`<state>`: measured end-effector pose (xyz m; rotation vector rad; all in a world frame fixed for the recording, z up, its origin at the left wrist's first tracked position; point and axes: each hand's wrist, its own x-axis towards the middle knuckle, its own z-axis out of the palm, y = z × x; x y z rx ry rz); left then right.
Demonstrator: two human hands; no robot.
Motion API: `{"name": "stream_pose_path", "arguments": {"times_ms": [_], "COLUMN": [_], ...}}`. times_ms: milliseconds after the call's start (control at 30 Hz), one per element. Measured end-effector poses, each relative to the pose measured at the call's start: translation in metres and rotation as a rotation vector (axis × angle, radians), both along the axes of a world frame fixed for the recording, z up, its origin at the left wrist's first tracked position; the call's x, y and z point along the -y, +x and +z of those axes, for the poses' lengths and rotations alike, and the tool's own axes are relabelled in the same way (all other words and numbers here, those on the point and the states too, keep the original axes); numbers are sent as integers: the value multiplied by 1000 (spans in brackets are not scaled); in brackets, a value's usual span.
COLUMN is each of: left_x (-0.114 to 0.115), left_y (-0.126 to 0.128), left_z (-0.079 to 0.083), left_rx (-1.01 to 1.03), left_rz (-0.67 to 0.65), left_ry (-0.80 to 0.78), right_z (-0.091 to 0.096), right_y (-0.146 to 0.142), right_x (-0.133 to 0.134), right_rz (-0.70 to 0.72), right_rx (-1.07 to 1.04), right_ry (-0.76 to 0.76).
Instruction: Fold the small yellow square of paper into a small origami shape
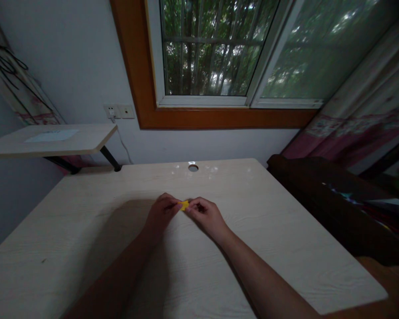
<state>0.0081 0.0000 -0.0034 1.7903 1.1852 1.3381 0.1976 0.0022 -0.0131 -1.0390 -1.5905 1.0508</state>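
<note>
A small yellow piece, bright and thin, too small to tell its make, is pinched at its 9 o'clock edge by the left grip and at 3 o'clock by the right grip, over the desk middle.

No legible text, labels or numbers anywhere

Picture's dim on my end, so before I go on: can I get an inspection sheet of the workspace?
Surface: pale wooden desk, round hole near its far edge.
Job's things: small yellow piece, between the two hands.
Clutter: pale sheet on the side shelf.
Grippers: left hand and right hand both pinch the yellow piece with their fingers.
Cables: white cable from the wall socket; black cable hanging upper left.
Surroundings: barred window, curtain, dark furniture at right.
</note>
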Motion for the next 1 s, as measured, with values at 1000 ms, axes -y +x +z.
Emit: {"name": "stream_pose_path", "arguments": {"times_ms": [1000], "left_x": [5], "left_y": [3], "left_z": [-5], "left_rx": [55], "left_rz": [-5], "left_ry": [-195], "right_z": [4], "right_y": [-2], "right_x": [-2], "right_rz": [66], "right_rx": [-202], "right_ry": [-200]}}
